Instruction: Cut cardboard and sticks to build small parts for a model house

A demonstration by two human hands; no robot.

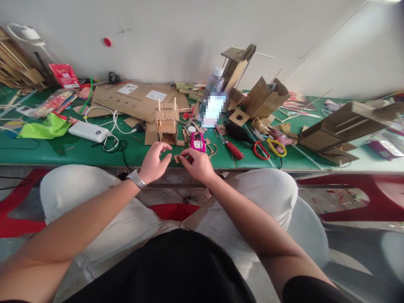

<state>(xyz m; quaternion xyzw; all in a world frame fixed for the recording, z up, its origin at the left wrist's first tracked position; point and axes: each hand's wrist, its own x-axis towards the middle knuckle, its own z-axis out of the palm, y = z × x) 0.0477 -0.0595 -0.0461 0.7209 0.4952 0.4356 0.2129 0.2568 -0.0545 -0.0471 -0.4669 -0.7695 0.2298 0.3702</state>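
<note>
My left hand (155, 161) hovers at the table's front edge, thumb and fingers apart with nothing between them. A little to its right, my right hand (199, 165) pinches a small piece of cardboard (176, 159) by its right side. Just behind my left hand stands a small cardboard structure (166, 125) with two upright wooden sticks at its top. Beyond my right fingers lies a pink object with a white face-like print (198, 143), beside small cardboard scraps (213, 150).
On the green table (94, 158) lie a white power bank (88, 131) with cables, a red-handled tool (234, 150), red scissors (261, 150) and yellow scissors (277, 148). A clear bottle (215, 82) stands behind a lit, blurred screen (214, 110). Cardboard constructions (341, 126) stand on the right.
</note>
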